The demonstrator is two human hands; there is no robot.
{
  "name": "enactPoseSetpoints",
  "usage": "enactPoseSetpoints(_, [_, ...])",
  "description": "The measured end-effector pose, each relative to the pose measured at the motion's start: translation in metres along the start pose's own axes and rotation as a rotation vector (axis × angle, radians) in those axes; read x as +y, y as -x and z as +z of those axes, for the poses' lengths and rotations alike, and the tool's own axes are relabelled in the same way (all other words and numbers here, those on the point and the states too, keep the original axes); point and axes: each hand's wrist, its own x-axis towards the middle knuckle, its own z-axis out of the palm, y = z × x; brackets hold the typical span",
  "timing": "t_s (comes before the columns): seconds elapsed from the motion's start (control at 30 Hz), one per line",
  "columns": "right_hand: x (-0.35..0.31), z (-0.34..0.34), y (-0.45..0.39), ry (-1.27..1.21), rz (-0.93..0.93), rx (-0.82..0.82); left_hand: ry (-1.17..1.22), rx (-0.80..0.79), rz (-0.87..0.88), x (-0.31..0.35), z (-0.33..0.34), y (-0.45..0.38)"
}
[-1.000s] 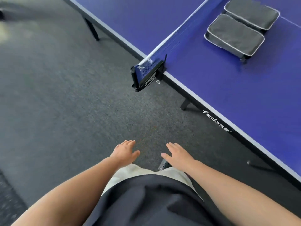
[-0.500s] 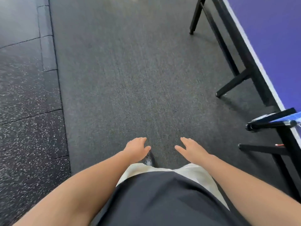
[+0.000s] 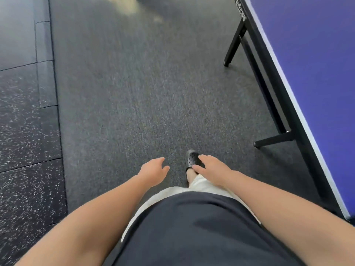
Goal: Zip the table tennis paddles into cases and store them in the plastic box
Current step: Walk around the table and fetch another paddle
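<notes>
Fingers loose and empty on both the left hand (image 3: 153, 169) and right hand (image 3: 212, 169), held out over grey carpet (image 3: 134, 102) beside the blue table (image 3: 317, 73). Cases and box are out of view; she is probably walking to fetch something.

Open grey carpet (image 3: 134, 93) stretches ahead of the left hand (image 3: 153, 170) and right hand (image 3: 213, 169), both held out holding nothing; the blue counter (image 3: 307, 73) and its black legs (image 3: 233, 45) block the right side.

Head-worn camera, facing steeply down, floor (image 3: 134, 93) close, single view
</notes>
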Motion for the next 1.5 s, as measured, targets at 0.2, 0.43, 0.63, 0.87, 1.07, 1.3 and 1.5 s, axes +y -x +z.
enactPoseSetpoints(0.2, [-0.017,-0.119,-0.078,0.087,-0.066,0.005,0.021,0.069,0.013,0.05,-0.11,-0.089])
enactPoseSetpoints(0.43, [-0.057,-0.218,-0.171,0.131,-0.088,-0.01,0.012,0.066,0.005,0.061,-0.216,-0.185])
enactPoseSetpoints(0.63, [-0.115,-0.316,-0.28,0.097,-0.036,0.017,-0.023,0.033,0.023,0.042,-0.334,-0.289])
enactPoseSetpoints(0.87, [-0.194,-0.443,-0.367,0.024,-0.032,0.077,-0.121,-0.014,0.087,0.048,-0.481,-0.393])
enactPoseSetpoints(1.07, [-0.209,-0.533,-0.43,-0.039,0.029,0.106,-0.187,-0.039,0.152,0.093,-0.572,-0.48])
enactPoseSetpoints(1.3, [-0.195,-0.651,-0.514,-0.1,0.059,0.104,-0.267,-0.042,0.132,0.162,-0.668,-0.586])
enactPoseSetpoints(1.5, [-0.179,-0.758,-0.566,-0.076,0.035,0.109,-0.356,-0.025,0.191,0.247,-0.752,-0.662])
